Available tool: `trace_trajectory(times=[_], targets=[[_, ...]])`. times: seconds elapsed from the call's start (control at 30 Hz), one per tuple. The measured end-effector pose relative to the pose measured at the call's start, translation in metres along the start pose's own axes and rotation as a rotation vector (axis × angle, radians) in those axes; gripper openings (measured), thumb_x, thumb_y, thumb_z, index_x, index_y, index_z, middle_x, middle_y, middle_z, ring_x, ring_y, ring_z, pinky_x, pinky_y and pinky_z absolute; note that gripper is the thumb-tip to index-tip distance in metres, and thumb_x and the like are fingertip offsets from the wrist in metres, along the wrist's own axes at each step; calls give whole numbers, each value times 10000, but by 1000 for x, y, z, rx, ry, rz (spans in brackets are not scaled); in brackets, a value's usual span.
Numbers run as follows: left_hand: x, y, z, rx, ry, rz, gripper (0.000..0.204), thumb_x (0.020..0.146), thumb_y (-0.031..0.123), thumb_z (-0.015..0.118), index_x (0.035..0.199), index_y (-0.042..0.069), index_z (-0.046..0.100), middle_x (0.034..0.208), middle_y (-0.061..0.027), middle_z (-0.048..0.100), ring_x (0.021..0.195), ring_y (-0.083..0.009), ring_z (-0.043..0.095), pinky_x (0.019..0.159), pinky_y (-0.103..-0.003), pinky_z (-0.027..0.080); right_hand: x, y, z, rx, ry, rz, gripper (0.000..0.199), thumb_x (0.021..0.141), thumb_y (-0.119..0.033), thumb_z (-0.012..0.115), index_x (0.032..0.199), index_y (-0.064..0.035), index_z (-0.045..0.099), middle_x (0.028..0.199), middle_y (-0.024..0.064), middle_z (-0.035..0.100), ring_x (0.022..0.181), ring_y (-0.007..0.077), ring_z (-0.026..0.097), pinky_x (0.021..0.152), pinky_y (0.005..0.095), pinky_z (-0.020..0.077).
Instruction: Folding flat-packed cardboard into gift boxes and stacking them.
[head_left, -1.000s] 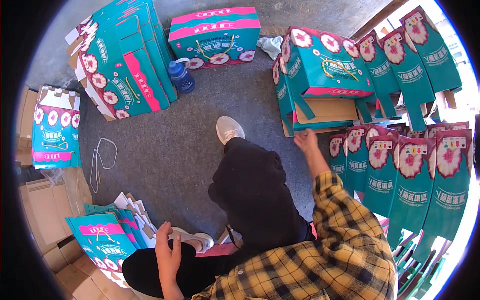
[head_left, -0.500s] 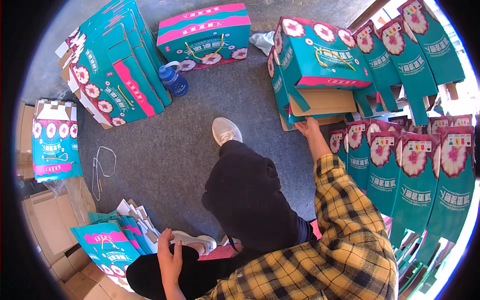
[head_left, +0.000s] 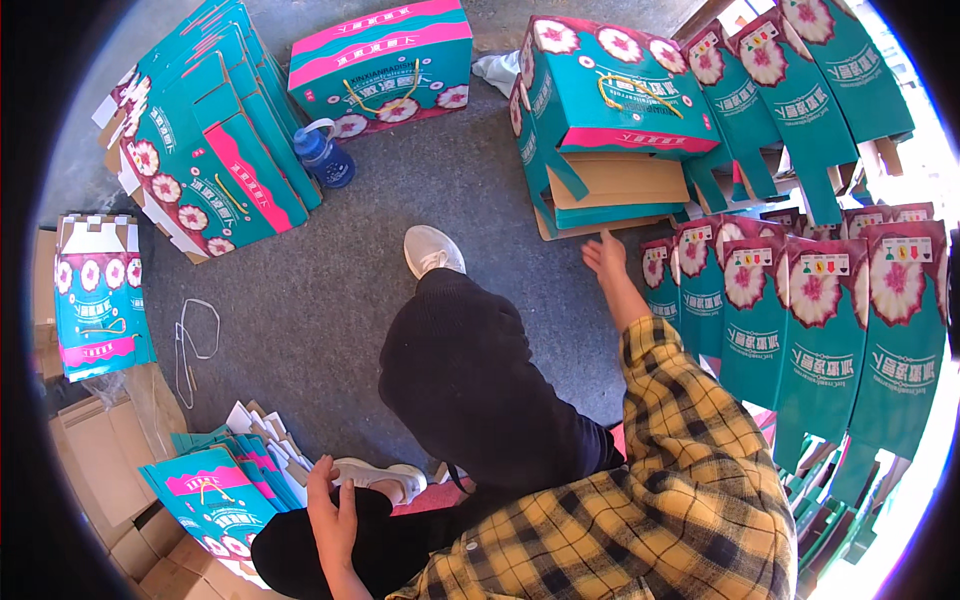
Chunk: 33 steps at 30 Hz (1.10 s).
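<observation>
My right hand (head_left: 607, 263) is held out with its fingers apart, holding nothing. Just beyond it is a teal and pink carton (head_left: 625, 105) with a yellow cord handle. The carton's near end is unfastened, and bare brown cardboard flaps (head_left: 625, 180) show there. A small gap seems to lie between my fingertips and the lowest flap. My left hand (head_left: 333, 515) hovers by my left knee, thumb apart from the fingers, with nothing in it. Closest to it is a stack of folded flat cartons (head_left: 215, 490) at the lower left.
Rows of teal cartons (head_left: 820, 310) fill the right side. At the back stand a closed carton (head_left: 385, 70), a blue bottle (head_left: 323, 155) and leaning flattened cartons (head_left: 205, 130). A white cord (head_left: 217, 325) lies on the grey floor (head_left: 300, 300). Brown boxes (head_left: 105, 450) line the left.
My right hand has let go of the carton's lower flap and drawn back slightly toward me. The whole view has shifted a little; my left hand keeps nearly the same pose.
</observation>
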<state>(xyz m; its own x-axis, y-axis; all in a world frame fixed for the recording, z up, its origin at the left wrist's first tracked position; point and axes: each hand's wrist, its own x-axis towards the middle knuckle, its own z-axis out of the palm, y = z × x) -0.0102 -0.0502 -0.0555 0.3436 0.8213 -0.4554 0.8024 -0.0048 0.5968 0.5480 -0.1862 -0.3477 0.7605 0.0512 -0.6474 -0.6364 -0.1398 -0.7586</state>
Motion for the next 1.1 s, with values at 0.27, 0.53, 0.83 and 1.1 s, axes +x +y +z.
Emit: trace_trajectory(times=[0.27, 0.53, 0.83, 1.1], targets=[[0, -2, 1, 19, -8, 17, 407, 898, 72, 583, 1285, -19, 493, 1255, -177, 540, 1067, -268, 583, 933, -367, 454, -9, 37, -185, -1154, 303, -213, 546, 817, -268, 575, 1270, 22, 478, 1255, 279, 541, 1189, 406, 512, 1013, 410, 396], [3, 1, 8, -24, -3, 15, 407, 900, 73, 584, 1287, -16, 493, 1253, -173, 542, 1069, -265, 585, 931, -367, 459, -31, 38, -222, -1299, 252, -101, 495, 840, -243, 552, 1311, -149, 433, 1173, 230, 612, 1100, 408, 574, 931, 464, 449], [2, 11, 14, -4, 6, -22, 418, 900, 74, 578, 1298, -13, 482, 1265, -180, 536, 1089, -275, 585, 942, -369, 462, -24, 35, -246, -1326, 208, -48, 470, 807, -209, 551, 1264, -128, 483, 1128, 240, 622, 1068, 409, 587, 926, 445, 451], [-35, 22, -5, 10, 113, -18, 416, 893, 83, 580, 1282, -25, 478, 1290, -206, 512, 1145, -319, 547, 969, -386, 433, 24, 73, -286, -1408, 111, -187, 472, 782, -189, 580, 1246, -140, 507, 1205, 215, 602, 1115, 400, 572, 941, 437, 453]])
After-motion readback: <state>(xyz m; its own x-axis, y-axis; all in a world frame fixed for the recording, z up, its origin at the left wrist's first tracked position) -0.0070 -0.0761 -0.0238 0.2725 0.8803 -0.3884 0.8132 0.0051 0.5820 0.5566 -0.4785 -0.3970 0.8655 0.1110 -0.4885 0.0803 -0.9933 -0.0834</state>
